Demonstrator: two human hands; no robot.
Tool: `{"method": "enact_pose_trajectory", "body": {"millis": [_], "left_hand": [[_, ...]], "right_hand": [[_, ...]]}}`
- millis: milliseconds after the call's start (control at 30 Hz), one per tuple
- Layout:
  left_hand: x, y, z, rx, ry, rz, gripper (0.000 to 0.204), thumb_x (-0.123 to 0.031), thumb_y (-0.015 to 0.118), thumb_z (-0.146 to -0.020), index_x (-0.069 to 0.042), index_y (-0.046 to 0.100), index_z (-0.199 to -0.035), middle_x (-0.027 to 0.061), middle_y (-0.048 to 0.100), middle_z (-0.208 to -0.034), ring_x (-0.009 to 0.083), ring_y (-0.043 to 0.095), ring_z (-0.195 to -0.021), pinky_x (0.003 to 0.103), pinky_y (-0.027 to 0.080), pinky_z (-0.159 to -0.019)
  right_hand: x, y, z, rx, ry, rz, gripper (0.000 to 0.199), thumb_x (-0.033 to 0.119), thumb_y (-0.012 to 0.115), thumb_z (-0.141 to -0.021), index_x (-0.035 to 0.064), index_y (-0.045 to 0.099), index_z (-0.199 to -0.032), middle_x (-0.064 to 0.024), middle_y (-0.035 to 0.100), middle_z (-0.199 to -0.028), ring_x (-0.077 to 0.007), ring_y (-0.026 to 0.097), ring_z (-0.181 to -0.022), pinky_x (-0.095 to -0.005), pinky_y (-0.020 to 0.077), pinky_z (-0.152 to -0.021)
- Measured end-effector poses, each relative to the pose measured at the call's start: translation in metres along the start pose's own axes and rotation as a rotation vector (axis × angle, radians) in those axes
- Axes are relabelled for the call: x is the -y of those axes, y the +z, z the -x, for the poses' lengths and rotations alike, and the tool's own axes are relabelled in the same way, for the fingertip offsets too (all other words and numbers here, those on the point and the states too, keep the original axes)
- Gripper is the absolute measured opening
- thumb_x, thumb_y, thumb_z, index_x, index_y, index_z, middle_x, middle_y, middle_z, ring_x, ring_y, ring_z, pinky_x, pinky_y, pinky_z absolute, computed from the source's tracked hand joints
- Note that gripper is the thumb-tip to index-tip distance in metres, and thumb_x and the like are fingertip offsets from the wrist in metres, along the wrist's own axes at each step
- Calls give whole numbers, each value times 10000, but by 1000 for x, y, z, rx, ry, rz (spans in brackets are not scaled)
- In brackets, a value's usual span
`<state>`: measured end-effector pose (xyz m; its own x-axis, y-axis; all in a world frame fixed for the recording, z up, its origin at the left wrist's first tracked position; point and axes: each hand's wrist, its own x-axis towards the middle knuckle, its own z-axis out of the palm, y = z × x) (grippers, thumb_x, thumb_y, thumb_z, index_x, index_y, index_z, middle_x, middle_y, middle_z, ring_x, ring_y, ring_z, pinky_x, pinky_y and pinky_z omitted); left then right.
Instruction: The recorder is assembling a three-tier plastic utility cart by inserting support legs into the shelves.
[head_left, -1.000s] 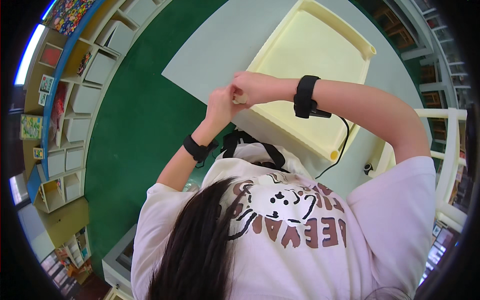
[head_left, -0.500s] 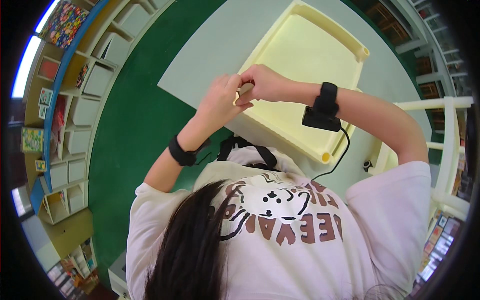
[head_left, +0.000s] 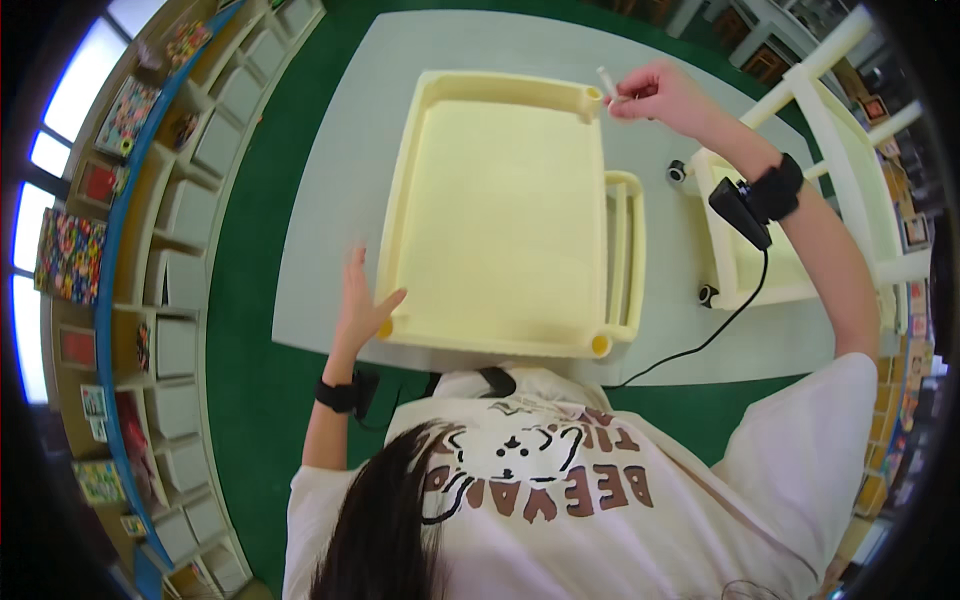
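Note:
A pale yellow plastic tray (head_left: 500, 215), with raised sides, round corner sockets and a handle bar (head_left: 637, 255) on its right side, lies on the table. Its far right corner socket (head_left: 593, 95) is close to my right hand (head_left: 660, 98). Pinched between that hand's thumb and fingers is a small off-white stick-like piece (head_left: 606, 82), held upright just beside the socket; its exact kind is not clear. At the tray's left side, by the near left corner, my left hand (head_left: 362, 308) has its fingers spread and holds nothing.
On the right of the grey table (head_left: 320, 220) a cream cart frame (head_left: 735, 270) with black casters lies tilted. A black cable (head_left: 690, 352) runs from my right wrist device over the table. Shelves with white bins (head_left: 180, 280) line the left side above green floor.
My hands, together around the small piece before, have parted. The right carried it to the tray's far right corner; the left moved to the tray's left side and spread. The view has turned.

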<state>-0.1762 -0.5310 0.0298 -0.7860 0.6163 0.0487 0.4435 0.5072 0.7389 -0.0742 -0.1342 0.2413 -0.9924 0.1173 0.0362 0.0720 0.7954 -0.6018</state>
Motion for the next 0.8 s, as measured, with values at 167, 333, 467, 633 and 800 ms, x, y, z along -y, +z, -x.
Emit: {"method": "enact_pose_trajectory", "body": {"millis": [167, 333, 467, 633, 800], "left_hand": [[0, 16, 1, 169, -269, 343, 628, -161, 599, -726, -3, 255, -1227, 197, 461, -1093, 283, 466, -1006, 370, 377, -847], [-5, 29, -2, 113, -298, 197, 435, -153, 532, -762, 13, 391, -1138, 179, 512, -1010, 271, 496, -947, 354, 393, -804], [0, 42, 4, 19, -286, 59, 412, -144, 537, -756, 13, 415, -1117, 179, 509, -1012, 267, 499, -934, 350, 395, -797], [-2, 45, 4, -15, -297, 80, 351, -102, 525, -749, 19, 444, -1069, 152, 549, -919, 241, 531, -844, 334, 416, -736], [-8, 48, -3, 11, -376, 131, 300, -78, 516, -742, 26, 470, -1019, 140, 571, -838, 230, 556, -743, 321, 435, -676]], "right_hand": [[-89, -14, -7, -146, 299, -306, 204, 161, 601, -751, 47, 625, -918, 39, 541, -687, -29, 411, -563, -173, 346, -525], [-174, 25, -32, -317, 371, -595, 181, 181, 606, -760, 75, 629, -906, 43, 556, -723, -46, 448, -593, -181, 395, -583], [-226, 69, -62, -346, 450, -907, 192, 190, 610, -761, 70, 623, -910, 21, 575, -772, -47, 462, -610, -168, 393, -590], [-255, 102, -81, -374, 560, -1111, 207, 177, 649, -734, 49, 603, -890, 29, 536, -737, -48, 418, -578, -172, 337, -517], [-277, 114, -88, -386, 556, -1235, 206, 175, 652, -733, 59, 592, -892, 42, 515, -738, -37, 371, -559, -164, 289, -481]]}}
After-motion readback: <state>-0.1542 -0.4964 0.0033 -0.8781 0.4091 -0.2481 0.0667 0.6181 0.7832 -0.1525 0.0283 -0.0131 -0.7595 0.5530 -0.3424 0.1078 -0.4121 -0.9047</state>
